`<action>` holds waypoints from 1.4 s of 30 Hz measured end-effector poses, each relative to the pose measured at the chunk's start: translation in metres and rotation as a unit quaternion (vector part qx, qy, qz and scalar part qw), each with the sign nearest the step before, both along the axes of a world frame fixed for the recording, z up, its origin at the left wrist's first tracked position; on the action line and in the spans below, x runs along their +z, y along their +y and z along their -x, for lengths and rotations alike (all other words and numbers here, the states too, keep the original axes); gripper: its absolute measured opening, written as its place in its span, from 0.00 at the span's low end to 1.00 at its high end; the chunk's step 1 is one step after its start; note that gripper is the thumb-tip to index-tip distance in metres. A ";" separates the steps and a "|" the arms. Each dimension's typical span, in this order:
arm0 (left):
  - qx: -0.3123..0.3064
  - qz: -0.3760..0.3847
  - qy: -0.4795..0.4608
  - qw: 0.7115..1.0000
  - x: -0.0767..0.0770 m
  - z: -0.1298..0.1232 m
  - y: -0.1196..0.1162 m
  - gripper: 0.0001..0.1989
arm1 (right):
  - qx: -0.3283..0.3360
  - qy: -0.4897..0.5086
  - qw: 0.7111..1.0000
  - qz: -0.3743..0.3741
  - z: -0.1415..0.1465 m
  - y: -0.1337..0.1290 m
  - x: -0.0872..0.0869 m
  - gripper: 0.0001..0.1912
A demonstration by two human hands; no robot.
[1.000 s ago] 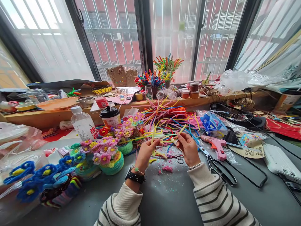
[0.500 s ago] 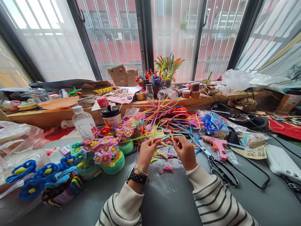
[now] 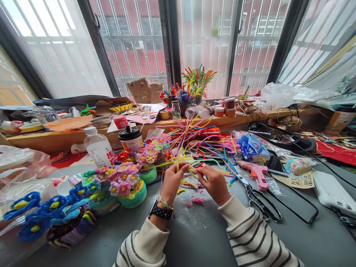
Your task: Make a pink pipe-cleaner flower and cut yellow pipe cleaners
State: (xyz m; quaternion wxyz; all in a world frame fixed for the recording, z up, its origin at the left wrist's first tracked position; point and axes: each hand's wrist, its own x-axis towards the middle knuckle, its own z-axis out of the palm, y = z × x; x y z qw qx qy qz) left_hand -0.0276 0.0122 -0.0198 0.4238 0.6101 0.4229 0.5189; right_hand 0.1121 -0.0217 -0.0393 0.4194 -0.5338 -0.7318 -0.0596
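Note:
My left hand (image 3: 172,180) and my right hand (image 3: 213,183) are close together above the grey table (image 3: 194,237), both pinching a bent yellow pipe cleaner (image 3: 190,168). The left hand grips its upright folded end; the right hand holds the other end just beside it. A heap of loose coloured pipe cleaners (image 3: 203,142) lies right behind the hands. Pink fluff scraps (image 3: 198,200) and glitter lie on the table below the hands.
Pipe-cleaner flower pots (image 3: 126,181) and blue flowers (image 3: 41,217) stand at the left, with a water bottle (image 3: 98,147) and a lidded cup (image 3: 130,138). Scissors (image 3: 254,194), a pink glue gun (image 3: 257,172) and a black cable lie to the right. The wooden sill (image 3: 155,124) holds jars and clutter.
My right hand has moved left toward the left hand, folding the yellow pipe cleaner so its ends come together. The left hand has stayed about where it was.

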 end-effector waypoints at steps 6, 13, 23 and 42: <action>0.047 -0.057 0.083 0.994 0.002 0.000 -0.002 0.11 | 0.023 0.027 0.999 0.013 0.000 0.000 0.001 0.09; 0.075 -0.097 0.119 0.985 -0.001 0.002 0.000 0.09 | 0.052 0.058 0.996 0.046 -0.002 0.000 0.004 0.08; 0.008 -0.007 0.040 0.999 -0.007 0.006 0.006 0.12 | 0.035 0.071 0.996 0.044 -0.012 0.002 0.003 0.09; 0.028 -0.032 0.091 0.995 0.005 0.007 0.000 0.14 | 0.055 0.061 0.996 0.024 -0.009 0.000 0.004 0.11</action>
